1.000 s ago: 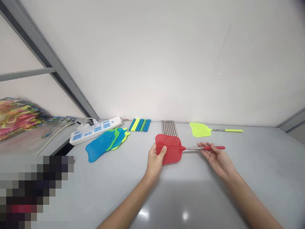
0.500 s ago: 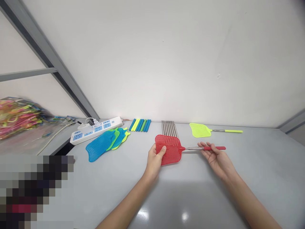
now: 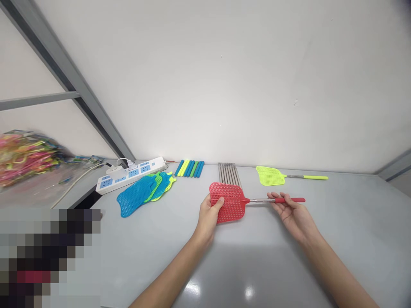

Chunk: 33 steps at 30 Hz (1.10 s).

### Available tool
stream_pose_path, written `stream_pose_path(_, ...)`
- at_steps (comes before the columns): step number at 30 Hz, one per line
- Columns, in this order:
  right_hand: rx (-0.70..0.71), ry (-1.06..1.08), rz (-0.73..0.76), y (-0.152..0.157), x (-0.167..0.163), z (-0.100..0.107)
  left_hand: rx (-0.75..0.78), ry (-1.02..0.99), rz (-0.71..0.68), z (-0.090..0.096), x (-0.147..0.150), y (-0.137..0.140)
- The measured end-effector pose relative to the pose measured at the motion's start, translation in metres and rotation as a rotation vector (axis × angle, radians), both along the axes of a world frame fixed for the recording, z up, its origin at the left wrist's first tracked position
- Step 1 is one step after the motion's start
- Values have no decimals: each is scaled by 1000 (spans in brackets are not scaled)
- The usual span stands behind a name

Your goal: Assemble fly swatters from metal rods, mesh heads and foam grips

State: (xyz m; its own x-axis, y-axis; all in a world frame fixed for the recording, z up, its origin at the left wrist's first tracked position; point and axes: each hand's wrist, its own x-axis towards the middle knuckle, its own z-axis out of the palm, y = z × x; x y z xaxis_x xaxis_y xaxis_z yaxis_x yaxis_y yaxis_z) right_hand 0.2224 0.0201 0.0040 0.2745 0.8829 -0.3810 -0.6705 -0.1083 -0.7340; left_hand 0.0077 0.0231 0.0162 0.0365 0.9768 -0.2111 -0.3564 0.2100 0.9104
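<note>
A red fly swatter [image 3: 229, 204] with a metal rod and a red grip is held level above the table. My left hand [image 3: 208, 218] is closed on the edge of its perforated head, thumb on top. My right hand [image 3: 293, 216] holds the red grip near the rod, the thumb above and the fingers beneath. Behind the swatter head lies a row of metal rods [image 3: 228, 171], their near ends partly covered by it. A yellow fly swatter [image 3: 270, 176] with a yellow grip lies farther back on the right.
Blue, green and yellow swatter heads [image 3: 136, 197] overlap on the left, beside a white power strip [image 3: 122, 180]. Several coloured grips [image 3: 189, 168] lie in a row near the wall. A plastic bag of colourful items [image 3: 28, 158] sits far left. A pixelated area covers the lower left.
Both hands keep the same hold on the red swatter. The whole view has shifted very slightly; nothing else has visibly moved.
</note>
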Motion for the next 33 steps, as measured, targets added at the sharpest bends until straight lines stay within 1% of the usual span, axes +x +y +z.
stream_pose_path(12, 54, 25, 3, 1, 3, -1, -15, -29, -49, -1, -2, 1)
stream_pose_path(17, 77, 53, 6, 1, 6, -1, -77, -101, -93, 1, -3, 1)
stream_pose_path(23, 98, 38, 21, 3, 9, -1, -176, -151, -157, -3, -5, 1)
stream_pose_path(26, 122, -15, 82, 2, 5, 3, -178, -137, -145, -4, -5, 1)
stream_pose_path(30, 131, -62, 282, -3, -12, 8, -105, -98, -63, -4, -3, 1)
stream_pose_path(33, 101, -72, 409, -8, -24, 9, -33, -85, -68, -4, 2, -1)
